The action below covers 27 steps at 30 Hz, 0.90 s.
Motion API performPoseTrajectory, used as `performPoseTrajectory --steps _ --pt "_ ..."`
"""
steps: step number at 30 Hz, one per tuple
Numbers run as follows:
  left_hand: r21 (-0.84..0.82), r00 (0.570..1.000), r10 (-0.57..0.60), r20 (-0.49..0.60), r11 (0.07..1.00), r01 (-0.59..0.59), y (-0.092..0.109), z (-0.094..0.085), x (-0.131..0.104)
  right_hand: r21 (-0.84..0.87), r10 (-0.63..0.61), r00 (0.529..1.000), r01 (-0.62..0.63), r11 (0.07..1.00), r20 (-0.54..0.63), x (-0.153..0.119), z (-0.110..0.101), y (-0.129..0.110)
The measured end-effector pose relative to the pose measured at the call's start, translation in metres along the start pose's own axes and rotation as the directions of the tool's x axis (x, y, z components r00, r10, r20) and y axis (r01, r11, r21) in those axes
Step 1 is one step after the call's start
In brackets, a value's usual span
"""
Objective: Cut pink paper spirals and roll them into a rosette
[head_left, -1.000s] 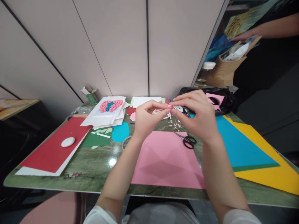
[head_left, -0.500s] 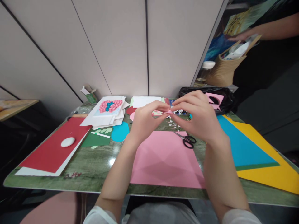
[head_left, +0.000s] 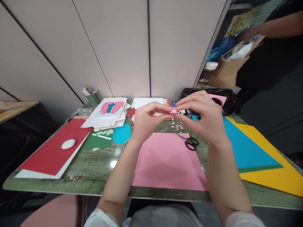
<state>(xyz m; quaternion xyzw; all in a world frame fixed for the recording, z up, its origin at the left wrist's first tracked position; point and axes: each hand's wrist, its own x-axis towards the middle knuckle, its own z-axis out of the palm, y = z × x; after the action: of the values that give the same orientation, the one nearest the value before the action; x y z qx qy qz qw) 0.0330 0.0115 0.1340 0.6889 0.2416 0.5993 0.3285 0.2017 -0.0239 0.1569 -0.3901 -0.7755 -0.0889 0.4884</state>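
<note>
A small folded piece of pink paper (head_left: 174, 112) is held in the air between my two hands. The fingertips of my left hand (head_left: 150, 121) pinch its left side. From the right, my right hand (head_left: 201, 118) pinches the same piece with thumb and fingers. Beneath my hands lies a large pink sheet (head_left: 168, 160) on the table. Black-handled scissors (head_left: 190, 142) rest on that sheet's upper right corner, their blades pointing left. Small paper scraps (head_left: 177, 126) are scattered just beyond the sheet.
At left are a red sheet (head_left: 54, 151) bearing a white oval object (head_left: 68, 144), and white papers (head_left: 94, 121) topped by a pink-and-blue heart picture (head_left: 112, 108). Blue (head_left: 246, 148) and yellow sheets (head_left: 281, 167) lie right. Behind, another person's arm (head_left: 281, 26) reaches by a woven basket (head_left: 226, 71).
My fingers have shifted slightly on the pink paper, and more of it shows between them. The other person's hand has moved lower, toward the basket.
</note>
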Motion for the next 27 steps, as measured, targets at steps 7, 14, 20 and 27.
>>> performPoseTrajectory --steps 7,14,20,27 --pt "-0.076 0.988 -0.15 -0.02 0.986 0.148 -0.0022 0.0059 -0.0015 0.003 0.069 0.997 -0.069 0.998 -0.02 0.0008 0.0052 -0.0006" --pt "-0.126 0.98 -0.197 -0.031 0.973 0.192 -0.0013 0.0066 -0.0009 -0.016 0.068 0.998 -0.068 0.998 -0.004 0.0003 0.0062 -0.0002" --pt "-0.107 0.984 -0.175 -0.041 0.98 0.17 0.0006 0.0065 -0.0002 -0.088 0.054 0.998 -0.055 0.995 -0.008 0.0001 0.0077 -0.0021" --pt "-0.049 0.986 -0.168 -0.022 0.985 0.166 0.0006 0.0049 -0.0002 -0.133 0.024 0.999 -0.028 0.991 -0.026 -0.0001 0.0107 -0.0028"
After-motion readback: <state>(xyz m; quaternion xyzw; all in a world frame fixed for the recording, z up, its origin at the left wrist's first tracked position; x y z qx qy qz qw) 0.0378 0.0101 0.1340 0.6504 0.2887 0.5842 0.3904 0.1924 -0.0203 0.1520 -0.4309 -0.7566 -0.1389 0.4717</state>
